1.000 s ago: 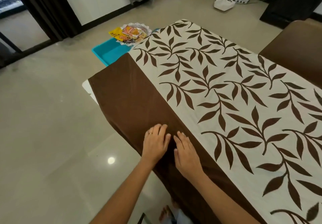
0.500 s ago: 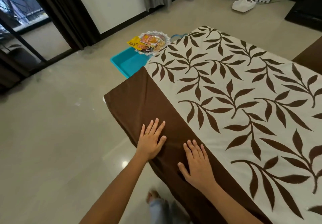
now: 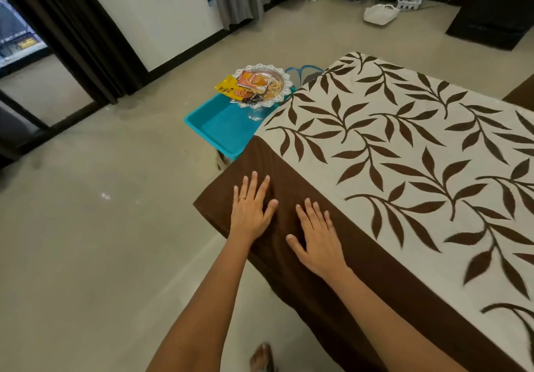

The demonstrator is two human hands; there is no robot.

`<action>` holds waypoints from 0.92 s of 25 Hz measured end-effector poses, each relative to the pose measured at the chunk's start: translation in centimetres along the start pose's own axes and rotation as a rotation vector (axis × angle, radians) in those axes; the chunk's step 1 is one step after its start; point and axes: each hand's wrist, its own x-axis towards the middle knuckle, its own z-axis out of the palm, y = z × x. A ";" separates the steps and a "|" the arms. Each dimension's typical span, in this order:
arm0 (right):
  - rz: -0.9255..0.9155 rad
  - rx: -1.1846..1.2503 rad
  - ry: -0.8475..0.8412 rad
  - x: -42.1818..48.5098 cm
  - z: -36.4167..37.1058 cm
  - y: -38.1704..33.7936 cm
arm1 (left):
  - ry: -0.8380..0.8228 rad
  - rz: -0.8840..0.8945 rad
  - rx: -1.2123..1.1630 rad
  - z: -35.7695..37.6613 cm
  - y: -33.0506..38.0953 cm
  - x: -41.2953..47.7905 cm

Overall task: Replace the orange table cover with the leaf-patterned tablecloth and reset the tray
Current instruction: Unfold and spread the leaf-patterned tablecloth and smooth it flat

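Tablecloth (image 3: 404,154), leaf-patterned, lies spread over the worktop; left hand (image 3: 250,209) and right hand (image 3: 319,240) press flat on its brown border (image 3: 289,181), grip apart. Soft, light fabric will likely wrinkle and slide; pinch its hem to shift it. Turquoise tray (image 3: 219,124) sits just beyond its far corner.
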 end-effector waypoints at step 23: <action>0.499 -0.143 0.155 -0.2 0.9 0.4 | -0.132 0.296 0.059 -1.2 -3.0 4.0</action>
